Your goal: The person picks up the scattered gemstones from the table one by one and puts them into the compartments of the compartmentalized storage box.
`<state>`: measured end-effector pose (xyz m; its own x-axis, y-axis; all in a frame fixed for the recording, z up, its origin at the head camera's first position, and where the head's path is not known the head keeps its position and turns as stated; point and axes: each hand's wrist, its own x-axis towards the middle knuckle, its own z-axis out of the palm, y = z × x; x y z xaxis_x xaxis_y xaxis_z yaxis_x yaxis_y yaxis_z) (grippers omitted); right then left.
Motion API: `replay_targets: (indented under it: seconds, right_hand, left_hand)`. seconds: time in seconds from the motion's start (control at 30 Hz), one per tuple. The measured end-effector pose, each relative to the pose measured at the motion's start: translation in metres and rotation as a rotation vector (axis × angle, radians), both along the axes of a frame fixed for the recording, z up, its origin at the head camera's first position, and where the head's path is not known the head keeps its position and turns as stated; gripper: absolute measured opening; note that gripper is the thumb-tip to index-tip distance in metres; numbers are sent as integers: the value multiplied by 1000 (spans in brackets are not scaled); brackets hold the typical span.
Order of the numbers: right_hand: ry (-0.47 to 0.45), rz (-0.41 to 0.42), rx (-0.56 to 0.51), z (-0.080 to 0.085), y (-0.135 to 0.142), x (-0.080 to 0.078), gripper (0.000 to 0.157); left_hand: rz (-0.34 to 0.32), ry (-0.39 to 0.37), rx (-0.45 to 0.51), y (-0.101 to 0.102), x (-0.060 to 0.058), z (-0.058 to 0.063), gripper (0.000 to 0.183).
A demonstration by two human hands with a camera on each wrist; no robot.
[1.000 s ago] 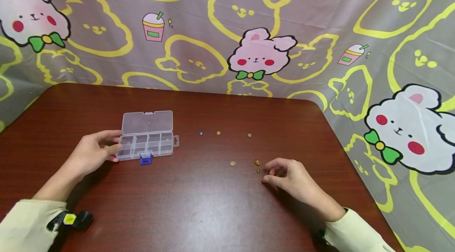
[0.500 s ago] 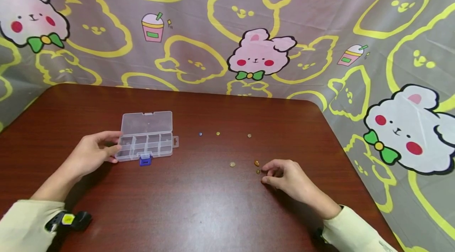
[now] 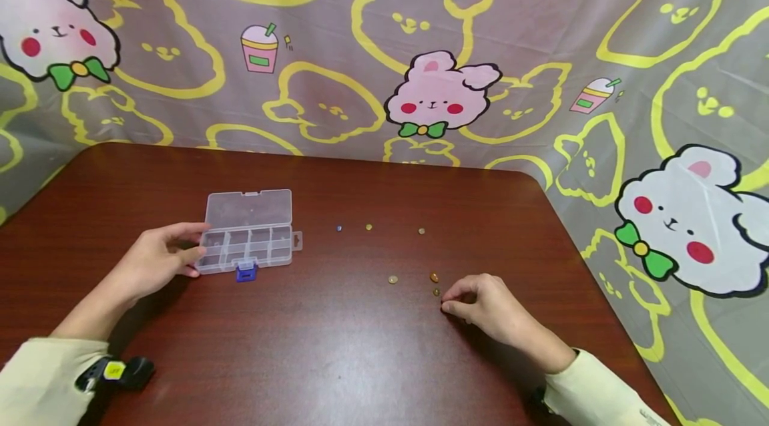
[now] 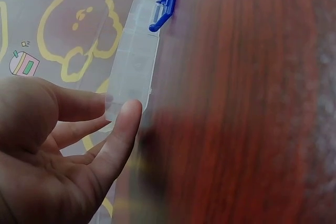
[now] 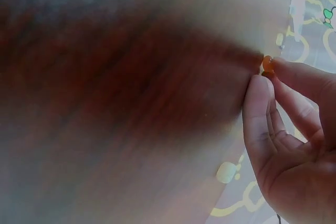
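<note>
My left hand (image 3: pixel 159 256) grips the left end of a clear plastic compartment box (image 3: pixel 246 249), thumb on the near side and fingers behind. Its lid (image 3: pixel 249 209) stands open toward the back, and a blue latch (image 4: pixel 165 10) hangs at the front. My right hand (image 3: pixel 495 309) is low over the table, thumb and forefinger tips pinching a small brownish stone mostly hidden between them. Just beyond those fingertips lie an amber stone (image 3: pixel 434 277) and a smaller olive one (image 3: pixel 436 292). An orange stone (image 5: pixel 268 64) shows at the fingertips in the right wrist view.
Other small stones lie spread on the brown table (image 3: pixel 336 346): a pale one (image 3: pixel 393 279), another pale one (image 3: pixel 422 231), a yellow one (image 3: pixel 369 227) and a blue one (image 3: pixel 339 228). A patterned curtain (image 3: pixel 336 32) hangs behind the table and along its right side.
My right thumb and forefinger have come together on the small brownish stone, which showed beside the thumb a second ago. The left hand keeps its grip on the box.
</note>
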<state>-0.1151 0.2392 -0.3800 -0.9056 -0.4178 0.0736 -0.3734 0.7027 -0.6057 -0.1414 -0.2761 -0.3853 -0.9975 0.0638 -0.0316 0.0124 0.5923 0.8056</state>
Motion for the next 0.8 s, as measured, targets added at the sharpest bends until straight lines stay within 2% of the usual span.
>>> replay_targets:
  seconds: [0.3, 0.57, 0.8]
  right_hand:
    - [-77, 27, -19, 3, -2, 2, 9]
    - [-33, 63, 8, 5, -6, 2, 13]
    - [-65, 60, -18, 8, -7, 2, 13]
  left_hand:
    - [0, -1, 6, -1, 1, 0, 47]
    - [-3, 2, 23, -2, 0, -1, 46]
    - [-9, 7, 38, -2, 0, 0, 45]
